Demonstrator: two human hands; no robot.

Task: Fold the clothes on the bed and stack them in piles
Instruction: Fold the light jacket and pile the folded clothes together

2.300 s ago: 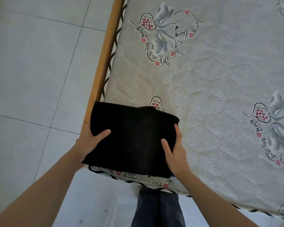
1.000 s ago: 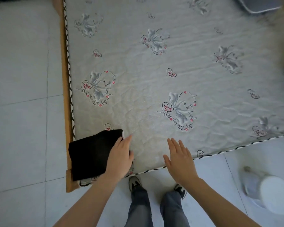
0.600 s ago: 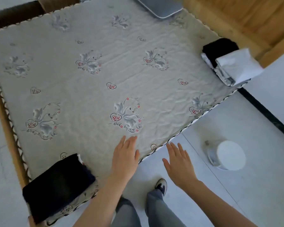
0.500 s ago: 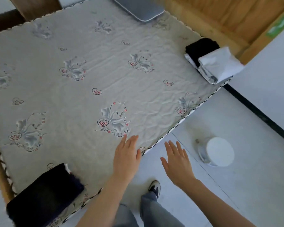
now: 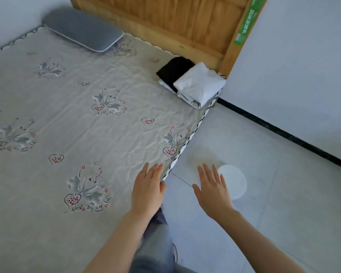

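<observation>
Fingers [image 5: 156, 170] of your left hand [image 5: 147, 191] straight, holding nothing, over the bed [image 5: 67, 125] edge | right hand [image 5: 213, 192] fingers spread, holding nothing, beside the bed above the floor [image 5: 283, 203] | white garment [image 5: 200, 84] overlapping black garment [image 5: 173, 70] at the bed's far corner, beside the headboard [image 5: 185, 22]

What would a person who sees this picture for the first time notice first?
Most likely the two open hands in the foreground: the left hand above the mattress edge, the right hand above the tiled floor. Next, the folded white garment and the folded black garment behind it at the far right corner of the bed, by the wooden headboard.
</observation>
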